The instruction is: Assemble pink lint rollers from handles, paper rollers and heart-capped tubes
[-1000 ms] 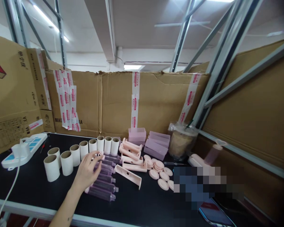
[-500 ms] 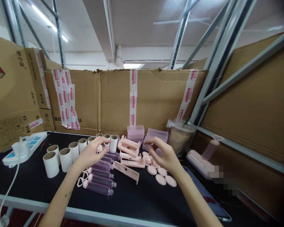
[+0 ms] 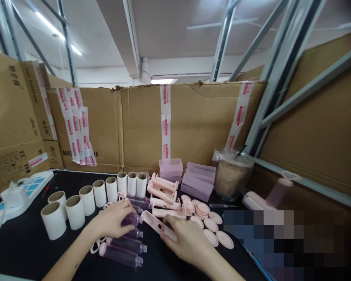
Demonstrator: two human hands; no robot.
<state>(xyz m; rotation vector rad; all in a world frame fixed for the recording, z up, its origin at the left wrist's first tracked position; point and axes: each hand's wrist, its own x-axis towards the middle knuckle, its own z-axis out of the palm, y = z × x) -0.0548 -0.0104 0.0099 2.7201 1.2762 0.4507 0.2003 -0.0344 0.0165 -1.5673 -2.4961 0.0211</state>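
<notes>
My left hand (image 3: 114,219) lies over a row of clear purple tubes (image 3: 124,255) with pink caps and heart-shaped loops. Its thumb and fingers curl around one purple tube (image 3: 133,219), partly hidden beneath them. At the centre, my right hand (image 3: 188,239) pinches the near end of a long pink plastic holder (image 3: 152,221) with a round hole in it. That holder slants on the black table. Just behind it, more pink holders (image 3: 163,189) lie piled together. Pink discs (image 3: 211,225) are scattered to the right of my right hand.
White cardboard tubes (image 3: 75,212) stand in a curved line on the left. Lilac boxes (image 3: 197,187) and a bagged drink cup (image 3: 233,175) are at the back against cardboard. A power strip (image 3: 36,191) sits far left; a pink device (image 3: 254,200) lies at right.
Both hands have come down from above the table. My left hand has closed around a purple tube, and my right hand has taken hold of the front pink holder. The view has shifted slightly.
</notes>
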